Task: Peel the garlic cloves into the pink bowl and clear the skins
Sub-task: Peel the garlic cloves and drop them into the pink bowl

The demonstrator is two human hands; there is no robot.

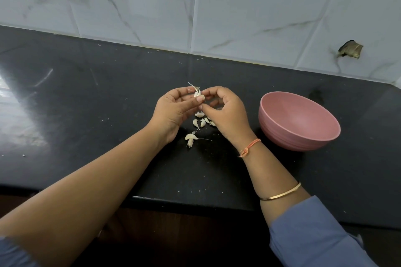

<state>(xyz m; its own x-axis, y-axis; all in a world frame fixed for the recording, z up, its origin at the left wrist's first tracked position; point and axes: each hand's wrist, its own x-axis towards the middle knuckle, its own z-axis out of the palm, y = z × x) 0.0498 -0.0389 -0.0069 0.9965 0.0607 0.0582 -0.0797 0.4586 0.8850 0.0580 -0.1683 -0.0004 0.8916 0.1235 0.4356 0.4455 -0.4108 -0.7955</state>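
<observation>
Above the black counter, both hands, left and right, pinch one garlic clove.

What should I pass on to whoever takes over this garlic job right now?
Hands: the left hand holds a garlic clove above the black countertop; the right hand pinches at its skin.
Things: loose cloves, apparently unpeeled, lie under the hands; the pink bowl stands to their right.
Done: nothing visible in the bowl.
Left: finish this clove, peel the rest into the bowl, clear the skins.
</observation>
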